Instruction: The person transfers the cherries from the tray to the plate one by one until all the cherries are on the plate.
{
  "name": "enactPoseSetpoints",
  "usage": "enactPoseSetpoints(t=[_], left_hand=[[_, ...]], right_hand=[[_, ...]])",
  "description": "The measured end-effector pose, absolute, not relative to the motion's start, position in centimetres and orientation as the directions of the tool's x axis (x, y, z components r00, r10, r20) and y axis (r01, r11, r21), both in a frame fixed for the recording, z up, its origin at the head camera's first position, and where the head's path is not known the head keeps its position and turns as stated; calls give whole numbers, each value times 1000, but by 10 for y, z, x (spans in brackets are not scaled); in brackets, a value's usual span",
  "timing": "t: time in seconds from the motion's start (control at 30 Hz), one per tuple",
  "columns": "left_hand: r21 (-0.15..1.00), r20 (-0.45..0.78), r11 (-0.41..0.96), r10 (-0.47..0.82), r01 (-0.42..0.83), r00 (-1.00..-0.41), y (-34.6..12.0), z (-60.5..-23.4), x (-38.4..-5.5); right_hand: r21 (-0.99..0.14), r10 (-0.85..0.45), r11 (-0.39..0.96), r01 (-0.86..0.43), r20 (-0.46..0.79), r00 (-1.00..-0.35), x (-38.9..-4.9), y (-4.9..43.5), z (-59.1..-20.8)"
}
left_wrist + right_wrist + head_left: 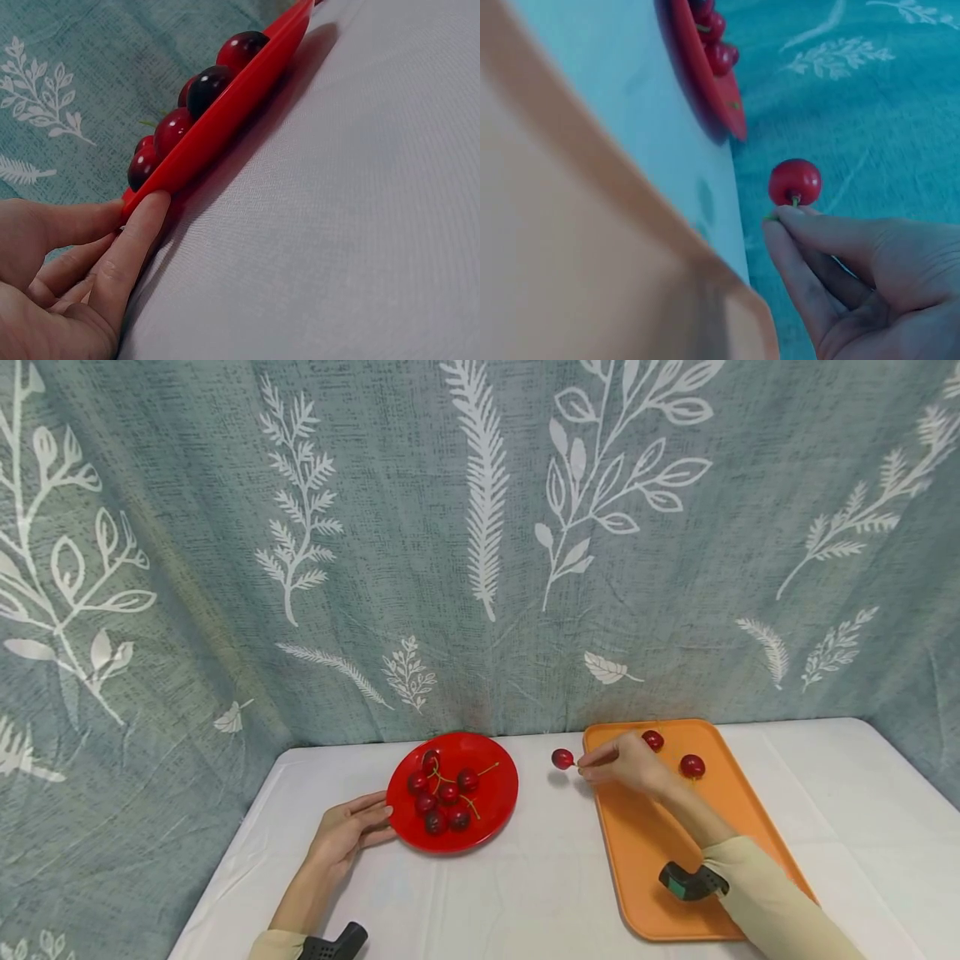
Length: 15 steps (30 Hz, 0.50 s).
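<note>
Between thumb and fingertips, my right hand [628, 763] pinches a red cherry [562, 758] by its short green stem. The cherry is held up in the air between the plate and the tray, as the right wrist view also shows [795, 182]. My left hand [351, 832] grips the left rim of a round red plate [495, 777]. Thumb and fingers meet at that rim in the left wrist view, near the dark red cherries [174, 129]. Several cherries [447, 792], some with green stems, lie together on the plate.
Under my right forearm lies an orange tray [622, 860]. Two more cherries, one near the back edge [652, 741] and one farther right [692, 767], rest on it. A white cloth [525, 893] covers the table. Behind hangs a green-blue curtain [390, 568] with white leaf prints.
</note>
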<state>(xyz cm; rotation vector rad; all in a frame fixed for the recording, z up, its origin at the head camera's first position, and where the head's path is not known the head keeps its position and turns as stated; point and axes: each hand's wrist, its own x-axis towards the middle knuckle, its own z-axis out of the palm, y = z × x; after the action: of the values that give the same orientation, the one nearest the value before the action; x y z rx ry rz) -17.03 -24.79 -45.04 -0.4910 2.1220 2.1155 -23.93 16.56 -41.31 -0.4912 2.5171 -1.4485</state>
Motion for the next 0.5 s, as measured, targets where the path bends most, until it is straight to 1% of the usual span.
enactPoseSetpoints(t=[0.1, 0.27, 0.37, 0.5], left_hand=[[954, -299, -20, -147, -299, -943, -247, -451, -171], [954, -299, -19, -144, -299, -943, -247, -450, -171], [954, -299, -12, -145, -300, -943, -248, -449, -171], [952, -302, -2, -144, -305, -942, -248, -449, -170]], right_hand=[[-898, -382, 419, -134, -41, -923, -238, 157, -414], [-931, -409, 355, -82, -76, -909, -238, 141, -415], [-947, -444, 312, -73, -77, -893, -238, 127, -416], [-956, -498, 274, -106, -47, -866, -238, 109, -419]])
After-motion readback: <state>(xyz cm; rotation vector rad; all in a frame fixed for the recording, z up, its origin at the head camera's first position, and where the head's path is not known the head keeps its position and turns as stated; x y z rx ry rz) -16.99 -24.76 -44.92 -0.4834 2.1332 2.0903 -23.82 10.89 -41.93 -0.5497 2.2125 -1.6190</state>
